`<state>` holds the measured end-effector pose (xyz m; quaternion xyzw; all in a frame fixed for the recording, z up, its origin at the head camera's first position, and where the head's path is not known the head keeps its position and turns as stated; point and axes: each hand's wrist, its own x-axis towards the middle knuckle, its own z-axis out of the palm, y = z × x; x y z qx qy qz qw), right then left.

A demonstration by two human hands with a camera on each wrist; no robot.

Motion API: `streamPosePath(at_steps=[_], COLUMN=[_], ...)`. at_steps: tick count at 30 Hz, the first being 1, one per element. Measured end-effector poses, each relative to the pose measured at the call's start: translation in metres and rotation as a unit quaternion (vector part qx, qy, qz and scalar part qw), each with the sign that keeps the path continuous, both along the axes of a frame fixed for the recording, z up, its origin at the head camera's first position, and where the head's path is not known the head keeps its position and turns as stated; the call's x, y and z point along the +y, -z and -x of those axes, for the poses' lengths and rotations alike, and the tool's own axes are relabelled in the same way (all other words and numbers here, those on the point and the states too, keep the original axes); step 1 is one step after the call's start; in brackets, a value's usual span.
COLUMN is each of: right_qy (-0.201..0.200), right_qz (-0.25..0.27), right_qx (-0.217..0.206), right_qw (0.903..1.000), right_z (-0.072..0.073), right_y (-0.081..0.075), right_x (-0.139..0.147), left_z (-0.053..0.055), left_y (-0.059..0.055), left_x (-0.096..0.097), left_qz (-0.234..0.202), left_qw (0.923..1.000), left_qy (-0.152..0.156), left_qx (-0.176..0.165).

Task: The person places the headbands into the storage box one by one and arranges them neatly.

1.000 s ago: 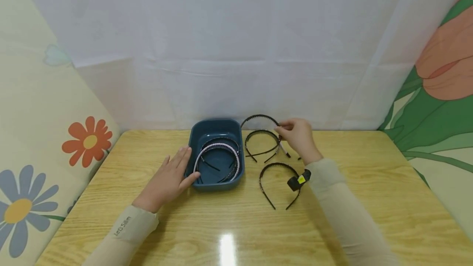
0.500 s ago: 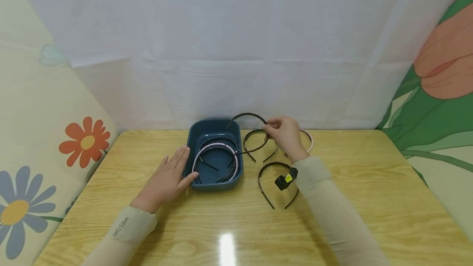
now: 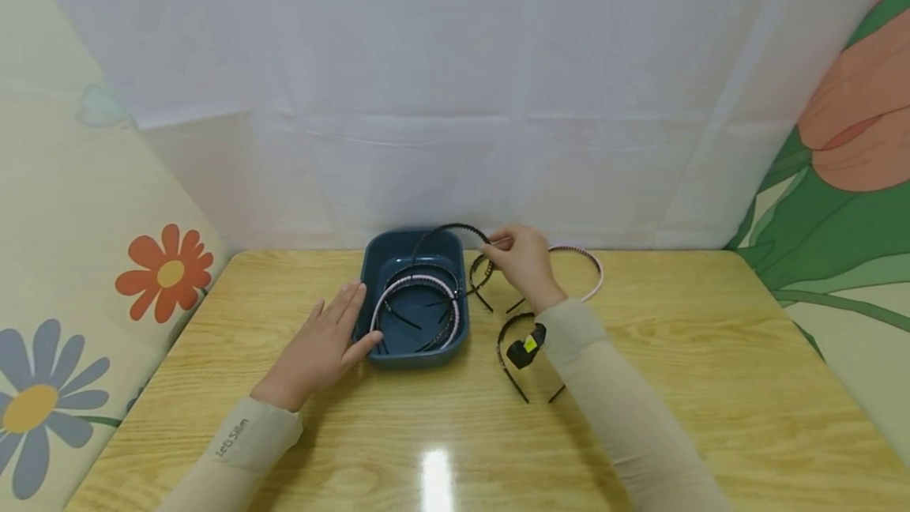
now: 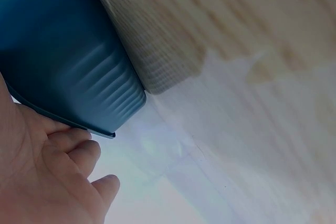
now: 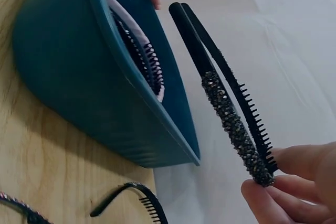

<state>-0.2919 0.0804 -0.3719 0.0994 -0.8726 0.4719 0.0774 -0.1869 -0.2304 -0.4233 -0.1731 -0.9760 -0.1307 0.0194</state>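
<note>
My right hand [image 3: 524, 263] pinches a black toothed headband [image 5: 233, 124] with dark sparkling stones along its band. It holds this headband up, overlapping the right part of the blue plastic bin [image 3: 412, 362] in the head view. Inside the bin, a pale pink headband [image 3: 455, 306] leans with black headbands near it. Across the bin's left rim rests my left hand [image 3: 320, 350], fingers extended, its thumb at the front left. In the left wrist view, the fingertips [image 4: 86, 153] lie right at the rim.
On the wooden table [image 3: 398, 433], right of the bin, lie a black headband [image 3: 506, 358] near the front, another black headband [image 3: 485, 300] behind it and a pink one [image 3: 600, 267] at right. White sheeting [image 3: 455, 101] hangs along the back edge.
My right hand has carried the black headband leftward, from above the headbands on the table to over the bin's right side. The left hand stays on the rim.
</note>
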Motion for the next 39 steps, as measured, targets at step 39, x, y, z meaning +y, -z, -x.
streamPosePath(at_steps=[39], right_qy=[-0.050], right_qz=[-0.091], right_qx=[0.054], right_qw=[0.9931], right_z=[-0.002], right_y=[0.017], right_x=[-0.056], left_z=[-0.002], left_y=[-0.004], left_x=[0.002], left_qz=[-0.004], left_qw=[1.0000], left_qy=[0.001], left_qx=[0.002])
